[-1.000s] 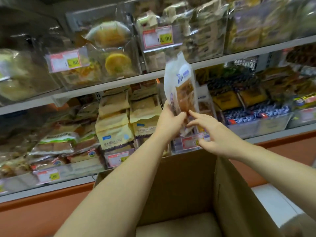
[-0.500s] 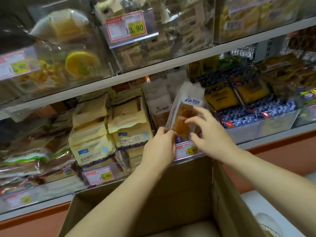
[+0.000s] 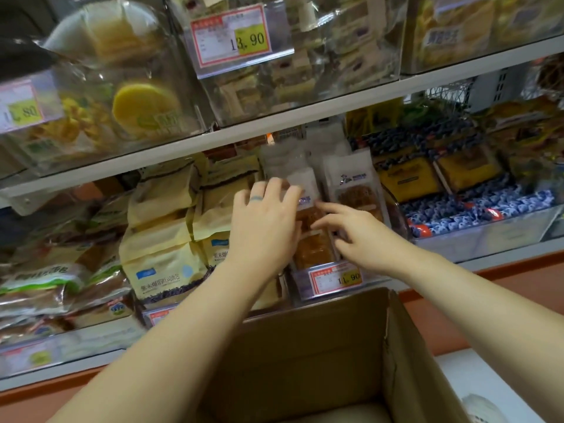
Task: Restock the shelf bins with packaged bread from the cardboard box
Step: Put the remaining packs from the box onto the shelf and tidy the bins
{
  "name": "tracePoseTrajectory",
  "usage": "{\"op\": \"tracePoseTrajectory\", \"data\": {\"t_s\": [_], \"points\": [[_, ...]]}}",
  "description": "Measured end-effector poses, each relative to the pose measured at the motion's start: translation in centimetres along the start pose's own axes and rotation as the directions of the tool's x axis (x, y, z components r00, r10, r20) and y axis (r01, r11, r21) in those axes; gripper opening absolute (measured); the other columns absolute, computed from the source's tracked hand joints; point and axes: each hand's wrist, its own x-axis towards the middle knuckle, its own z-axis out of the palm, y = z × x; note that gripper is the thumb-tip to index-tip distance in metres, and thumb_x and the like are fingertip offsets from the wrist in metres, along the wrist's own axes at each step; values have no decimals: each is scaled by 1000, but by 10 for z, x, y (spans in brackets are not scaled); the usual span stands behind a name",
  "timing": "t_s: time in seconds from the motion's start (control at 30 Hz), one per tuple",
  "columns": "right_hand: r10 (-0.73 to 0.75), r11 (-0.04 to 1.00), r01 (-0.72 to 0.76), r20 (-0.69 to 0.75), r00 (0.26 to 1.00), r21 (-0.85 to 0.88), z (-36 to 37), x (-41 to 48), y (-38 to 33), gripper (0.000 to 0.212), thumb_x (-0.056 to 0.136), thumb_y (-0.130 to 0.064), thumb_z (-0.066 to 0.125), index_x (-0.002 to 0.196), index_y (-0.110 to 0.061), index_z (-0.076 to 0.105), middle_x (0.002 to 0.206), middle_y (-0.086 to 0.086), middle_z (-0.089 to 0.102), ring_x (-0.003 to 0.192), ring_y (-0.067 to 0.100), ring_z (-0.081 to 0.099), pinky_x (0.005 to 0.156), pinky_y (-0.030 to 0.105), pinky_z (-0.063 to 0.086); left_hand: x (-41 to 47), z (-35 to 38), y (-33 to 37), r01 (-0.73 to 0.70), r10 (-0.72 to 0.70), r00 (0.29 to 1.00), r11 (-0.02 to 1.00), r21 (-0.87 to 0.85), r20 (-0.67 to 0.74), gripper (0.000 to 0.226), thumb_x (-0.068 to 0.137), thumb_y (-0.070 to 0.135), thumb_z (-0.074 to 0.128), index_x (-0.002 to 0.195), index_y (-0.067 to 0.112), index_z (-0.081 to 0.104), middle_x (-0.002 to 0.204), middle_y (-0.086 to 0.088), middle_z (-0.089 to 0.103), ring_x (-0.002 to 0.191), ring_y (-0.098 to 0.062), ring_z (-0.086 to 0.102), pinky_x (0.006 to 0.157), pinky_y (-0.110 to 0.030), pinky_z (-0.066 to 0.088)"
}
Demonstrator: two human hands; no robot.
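Where a white shelf (image 3: 305, 116) crosses the frame, clear bins (image 3: 106, 87) fill the upper left and yellow bags (image 3: 164, 239) the middle left. At centre, the left hand (image 3: 265, 227) and right hand (image 3: 357, 236) rest on a bread pack (image 3: 311, 248) in the middle bin (image 3: 393, 215), each grip apart, fingers straight. Blue packs (image 3: 476, 212) lie right; the box (image 3: 305, 346) stands open below.
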Motion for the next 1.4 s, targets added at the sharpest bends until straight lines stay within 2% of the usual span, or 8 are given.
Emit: {"op": "tracePoseTrajectory", "data": {"t_s": [0.23,0.37,0.53,0.67,0.8,1.03,1.17,1.4], "points": [[233,846,-259,-114,966,-465,-46,37,30,87,81,-46,67,150,-27,17,157,13,13,139,33,26,110,42,30,57,27,-4,-16,-42,938,986,163,344,119,69,74,62,152,25,-8,158,-11,11,144,-35,14,113,-61,-1],[326,895,-285,67,943,-343,-40,64,41,74,79,-41,66,143,-16,37,141,15,44,120,29,50,99,36,46,74,33,-2,-40,-65,878,977,209,474,124,65,79,59,151,24,-11,156,-11,18,141,-36,22,112,-64,2],[111,872,-89,17,994,-482,-28,56,48,90,79,-46,63,150,-32,11,158,-1,15,141,25,23,118,45,10,57,39,-8,-65,-41,877,977,202,479,109,74,72,56,151,28,-7,154,-9,25,140,-33,27,111,-65,-2],[130,915,-67,133,983,-397,-45,60,64,95,79,-51,66,149,-41,3,160,-8,-7,146,19,9,119,43,9,59,40,-7,-51,-43,891,980,194,452,117,72,75,57,149,28,-17,155,-9,15,141,-33,24,112,-65,-1],[115,979,-121,-44,992,-164,-58,86,62,80,84,-54,60,149,-41,14,159,-9,7,145,17,13,118,43,18,70,46,-9,0,-43,936,992,123,350,112,67,89,36,149,32,-14,160,-1,-2,146,-28,11,114,-62,-2],[113,957,-112,-13,994,-267,-33,149,64,65,90,-61,40,148,-34,25,158,3,17,145,27,13,116,48,19,87,64,-15,69,-108,896,992,106,430,112,61,95,24,147,36,-19,161,0,-4,147,-28,4,113,-61,-5],[131,917,-122,-1,991,-380,-23,161,72,73,75,-71,44,138,-34,41,142,6,42,128,31,40,103,46,38,86,65,-17,47,-100,886,991,126,453,111,63,95,23,146,36,-22,161,-1,-9,147,-29,-1,113,-61,-9],[94,992,-104,-126,988,-71,-38,168,78,40,92,-36,54,130,-24,56,137,-1,47,126,17,44,105,31,36,86,60,-27,-3,-67,884,989,150,463,108,58,96,15,141,42,-29,160,7,0,147,-24,10,112,-63,-9]]}}
